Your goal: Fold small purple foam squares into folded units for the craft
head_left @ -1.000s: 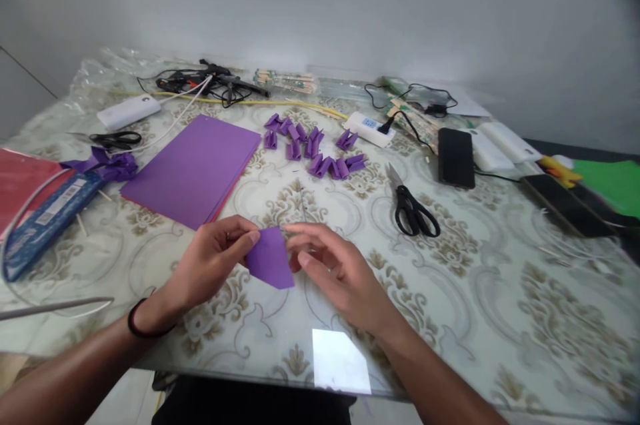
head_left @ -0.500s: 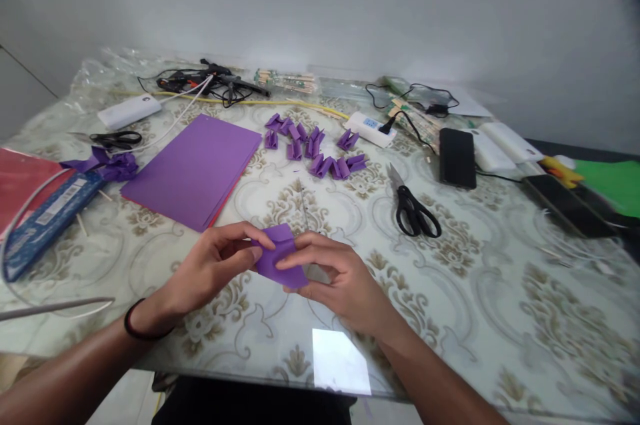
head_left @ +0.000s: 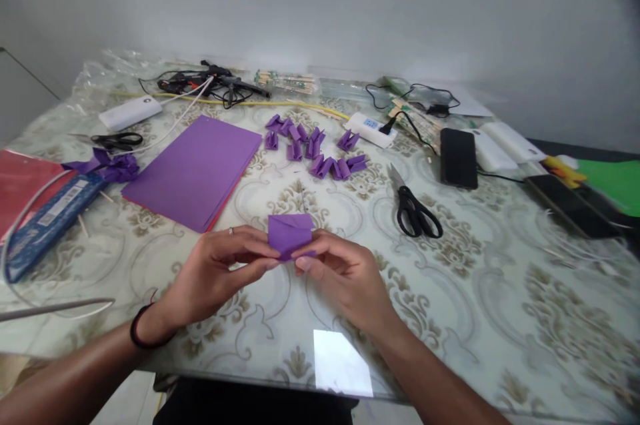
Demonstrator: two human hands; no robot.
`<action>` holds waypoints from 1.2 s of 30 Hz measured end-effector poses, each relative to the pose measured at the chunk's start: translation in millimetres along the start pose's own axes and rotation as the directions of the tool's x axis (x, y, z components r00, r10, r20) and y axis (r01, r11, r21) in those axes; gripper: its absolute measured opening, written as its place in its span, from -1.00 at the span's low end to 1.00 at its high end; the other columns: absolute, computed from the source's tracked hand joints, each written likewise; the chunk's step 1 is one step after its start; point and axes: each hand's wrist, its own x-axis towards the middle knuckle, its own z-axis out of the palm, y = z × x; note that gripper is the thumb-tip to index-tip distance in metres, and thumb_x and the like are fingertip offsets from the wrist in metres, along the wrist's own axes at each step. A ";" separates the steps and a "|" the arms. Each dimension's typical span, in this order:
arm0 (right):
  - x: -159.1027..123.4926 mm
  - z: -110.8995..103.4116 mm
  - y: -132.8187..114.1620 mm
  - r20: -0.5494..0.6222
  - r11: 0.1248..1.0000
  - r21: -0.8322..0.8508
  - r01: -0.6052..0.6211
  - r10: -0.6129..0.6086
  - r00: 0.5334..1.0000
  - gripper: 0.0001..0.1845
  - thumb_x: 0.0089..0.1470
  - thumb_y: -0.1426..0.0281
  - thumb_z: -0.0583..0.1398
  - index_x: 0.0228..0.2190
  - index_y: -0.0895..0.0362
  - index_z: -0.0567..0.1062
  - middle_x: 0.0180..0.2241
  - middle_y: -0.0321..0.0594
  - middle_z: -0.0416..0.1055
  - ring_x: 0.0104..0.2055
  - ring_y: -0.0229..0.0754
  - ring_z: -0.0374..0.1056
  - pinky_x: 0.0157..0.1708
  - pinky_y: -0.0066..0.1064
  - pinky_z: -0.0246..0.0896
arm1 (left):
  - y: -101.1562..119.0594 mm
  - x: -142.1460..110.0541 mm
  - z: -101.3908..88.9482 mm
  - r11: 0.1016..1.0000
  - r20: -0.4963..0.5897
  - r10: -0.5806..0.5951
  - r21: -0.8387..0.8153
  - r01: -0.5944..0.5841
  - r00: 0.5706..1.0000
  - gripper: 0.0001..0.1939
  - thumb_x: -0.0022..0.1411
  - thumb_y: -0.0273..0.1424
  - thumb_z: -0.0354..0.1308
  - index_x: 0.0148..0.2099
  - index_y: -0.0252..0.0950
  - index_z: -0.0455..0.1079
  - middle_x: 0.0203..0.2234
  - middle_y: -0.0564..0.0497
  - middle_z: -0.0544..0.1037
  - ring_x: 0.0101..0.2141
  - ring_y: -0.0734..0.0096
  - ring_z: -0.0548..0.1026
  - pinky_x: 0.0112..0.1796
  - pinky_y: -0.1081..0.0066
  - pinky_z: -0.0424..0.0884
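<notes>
My left hand (head_left: pixel 220 272) and my right hand (head_left: pixel 340 275) both pinch a small folded purple paper piece (head_left: pixel 290 233) just above the table near its front edge. The paper stands up between my fingertips, folded into a thick small rectangle. Farther back lie several finished folded purple pieces (head_left: pixel 315 145) in a loose cluster. A stack of purple paper sheets (head_left: pixel 195 168) lies to the left of them.
Black scissors (head_left: pixel 413 208) lie right of my hands; a second pair (head_left: pixel 117 140) sits at the far left. A black phone (head_left: pixel 457 157), white power strip (head_left: pixel 371 128), cables (head_left: pixel 210 82), a blue packet (head_left: pixel 47 222) and purple scraps (head_left: pixel 107 165) lie on the glass-topped patterned table (head_left: pixel 500 305).
The flat purple piece held by my left hand was taken in both hands and folded smaller. It now stands upright between my fingertips, slightly higher than before.
</notes>
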 end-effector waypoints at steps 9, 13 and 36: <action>-2.1 2.7 -1.0 0.019 0.993 -0.017 -0.117 0.117 0.993 -0.72 0.22 0.23 0.39 -0.45 0.08 0.53 -0.47 -0.31 0.54 -0.39 -0.20 0.50 -0.30 -0.36 0.42 | 6.6 0.1 5.5 0.975 -0.009 -0.213 -0.058 0.213 0.977 -0.90 0.31 -0.43 0.37 -0.31 -0.26 0.63 -0.41 0.01 0.76 -0.36 0.32 0.71 -0.29 0.43 0.60; -2.7 3.5 0.9 -0.011 0.991 -0.045 -0.125 0.125 0.992 -0.70 0.22 0.23 0.38 -0.47 0.08 0.49 -0.49 -0.32 0.52 -0.42 -0.22 0.47 -0.33 -0.39 0.38 | 7.7 1.2 6.8 0.951 0.005 -0.281 -0.129 0.280 0.960 -0.90 0.28 -0.43 0.38 -0.33 -0.28 0.59 -0.43 0.01 0.76 -0.37 0.31 0.74 -0.27 0.41 0.65; -1.9 11.3 8.3 -0.204 0.992 -0.079 -0.102 0.084 0.975 -0.71 0.09 0.27 0.46 -0.39 0.04 0.46 -0.51 -0.40 0.46 -0.46 -0.24 0.39 -0.38 -0.39 0.35 | 2.0 0.9 8.6 0.874 0.046 -0.335 -0.357 0.329 0.941 -0.68 0.23 -0.48 0.46 -0.24 -0.24 0.31 -0.47 0.13 0.67 -0.35 0.32 0.77 -0.28 0.45 0.64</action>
